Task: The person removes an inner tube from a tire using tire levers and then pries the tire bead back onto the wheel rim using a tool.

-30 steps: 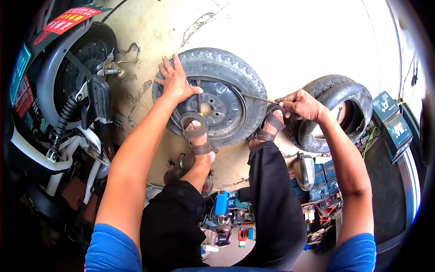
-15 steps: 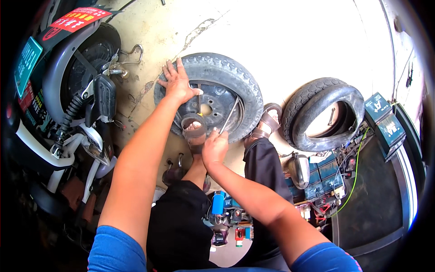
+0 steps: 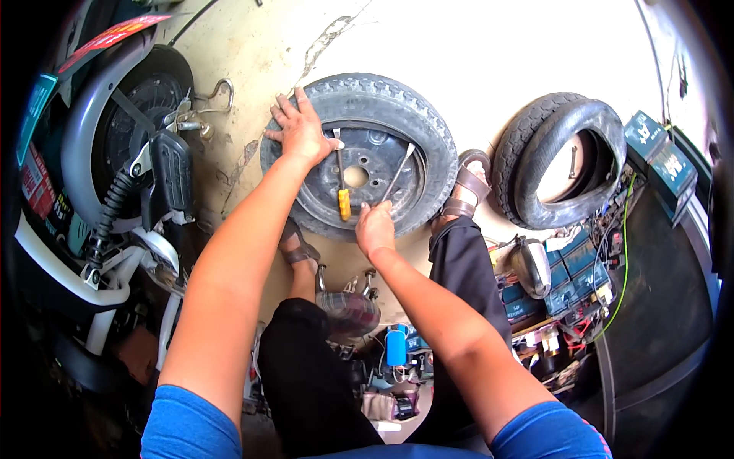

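Observation:
A small scooter wheel with its black tyre (image 3: 432,134) lies flat on the concrete in front of me. My left hand (image 3: 300,131) presses flat on the tyre's upper left, fingers spread, thumb beside the shaft of a yellow-handled screwdriver (image 3: 344,203) that lies across the rim. My right hand (image 3: 375,226) is at the wheel's near edge, closed on the lower end of a thin metal tyre lever (image 3: 400,170) that slants up across the rim to the tyre's inner edge. My sandalled feet (image 3: 461,190) flank the wheel.
Loose black tyres (image 3: 520,157) lie together to the right. A scooter (image 3: 115,161) with its wheel and shock stands at the left. Battery boxes (image 3: 657,153) and cluttered parts sit at the right; a blue cylinder (image 3: 395,346) lies between my legs.
My right hand left the loose tyres on the right and came to the wheel's near edge with the metal lever. My left hand stayed on the tyre.

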